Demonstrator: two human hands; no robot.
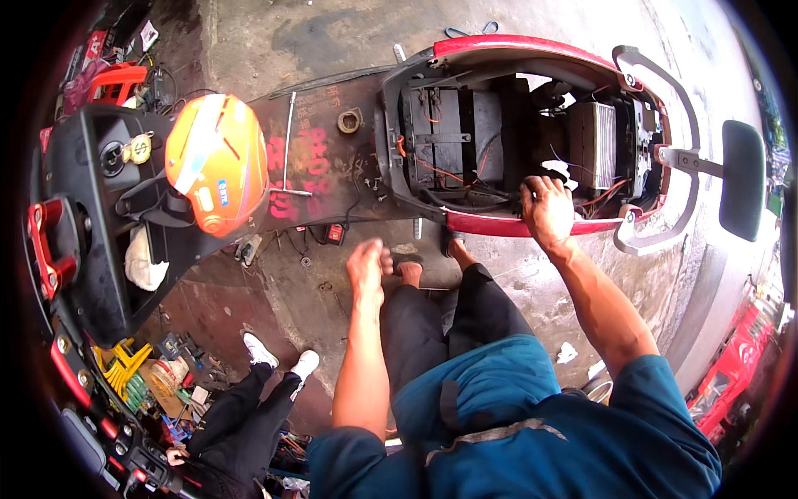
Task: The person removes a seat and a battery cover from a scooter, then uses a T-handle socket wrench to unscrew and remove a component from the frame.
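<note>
My right hand [547, 208] reaches over the near red edge of a scooter's rear body [499, 223], its fingers curled down into the open compartment. A crumpled white scrap [555, 170] shows just beyond those fingertips; what the fingers grip is hidden. Inside the compartment lie a black battery case [436, 137], a finned silver metal box [592, 145] and orange wires. My left hand [368, 270] hangs in the air beside the scooter, fingers loosely bent and apart, with nothing seen in it. A long thin metal T-bar tool [288, 150] and a tape roll [350, 121] lie on the scooter's floorboard [328, 200].
An orange helmet [218, 162] rests at the scooter's front. A grab rail [686, 91] and a black backrest pad [742, 179] stick out at the right. Another person's legs [249, 416] are at lower left, near scattered tools [179, 374]. Small screws lie on the floorboard.
</note>
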